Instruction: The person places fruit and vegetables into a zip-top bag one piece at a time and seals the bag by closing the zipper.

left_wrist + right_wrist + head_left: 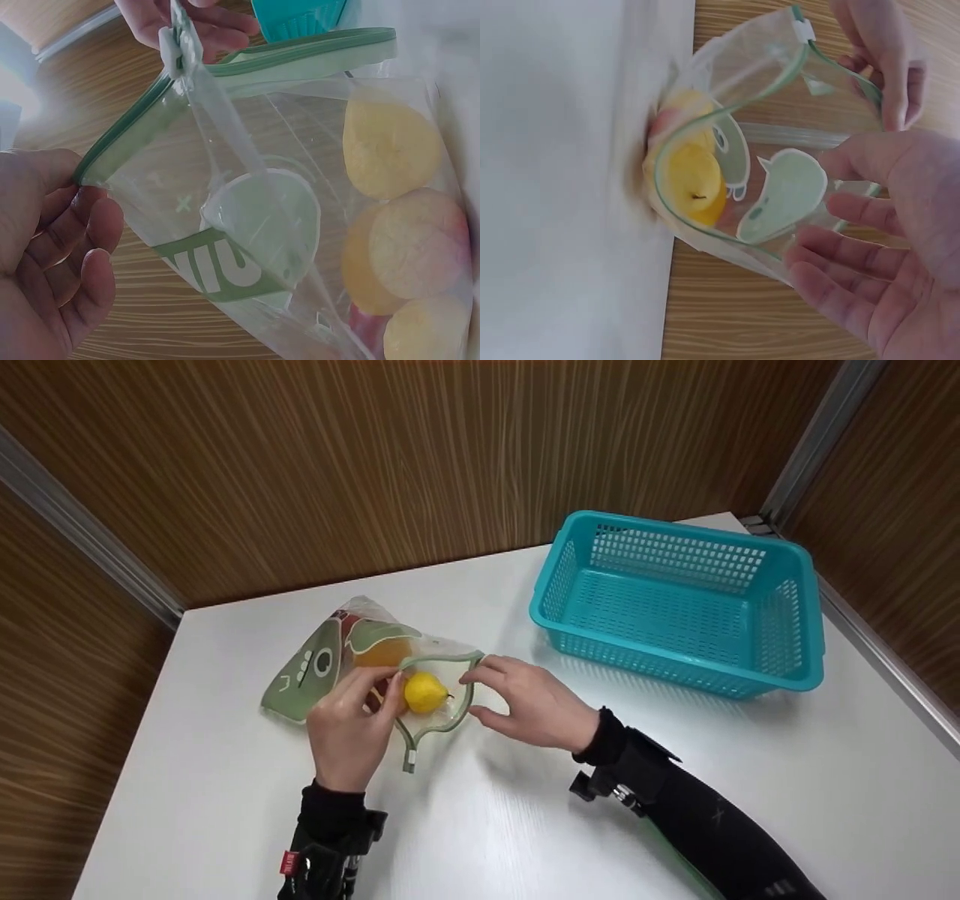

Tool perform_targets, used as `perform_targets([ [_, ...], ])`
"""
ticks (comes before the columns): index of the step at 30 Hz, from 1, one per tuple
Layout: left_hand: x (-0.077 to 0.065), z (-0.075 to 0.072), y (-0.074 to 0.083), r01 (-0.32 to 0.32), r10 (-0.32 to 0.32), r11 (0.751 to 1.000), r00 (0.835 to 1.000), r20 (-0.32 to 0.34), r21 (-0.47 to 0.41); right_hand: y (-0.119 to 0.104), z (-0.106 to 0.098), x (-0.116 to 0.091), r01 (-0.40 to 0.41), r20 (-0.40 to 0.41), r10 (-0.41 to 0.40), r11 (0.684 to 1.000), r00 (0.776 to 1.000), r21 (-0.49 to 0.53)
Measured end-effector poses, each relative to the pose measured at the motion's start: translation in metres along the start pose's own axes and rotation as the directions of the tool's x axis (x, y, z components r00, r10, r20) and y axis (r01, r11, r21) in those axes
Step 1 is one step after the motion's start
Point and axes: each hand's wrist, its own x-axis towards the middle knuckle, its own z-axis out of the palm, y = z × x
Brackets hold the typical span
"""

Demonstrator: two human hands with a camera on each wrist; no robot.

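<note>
A clear zip bag (296,686) with green printed shapes and a green-edged mouth lies on the white table, its mouth spread apart. Inside it, near the opening, is a yellow pear (425,692) with a short stem. More round fruit shows through the plastic, including a pinkish-yellow one (420,244). My left hand (349,731) pinches the green rim between thumb and fingers. My right hand (536,701) is at the opposite side of the mouth, its thumb and fingers apart around the edge. A white slider (804,30) sits at one end of the zip.
A turquoise plastic basket (660,641) with perforated sides stands at the back right of the white table (480,825). Wood-grain panels (375,472) with metal edging rise behind the table and at both sides.
</note>
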Motion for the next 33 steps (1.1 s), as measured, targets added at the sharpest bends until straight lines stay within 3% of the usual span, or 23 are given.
perform_targets([
  [10,0.001,0.001,0.000,-0.028,0.027,1.000,0.999,-0.023,-0.011,0.016,-0.013,0.000,-0.078,-0.122,0.082,0.996,0.989,0.037],
  [16,0.001,0.000,0.001,-0.046,0.046,0.999,0.999,-0.022,-0.015,0.025,-0.007,0.001,-0.131,-0.116,0.128,0.991,0.985,-0.014],
  [33,0.001,-0.001,0.006,-0.100,0.095,0.992,0.993,-0.063,-0.079,0.020,0.014,0.002,0.065,-0.094,-0.074,0.994,0.993,-0.092],
])
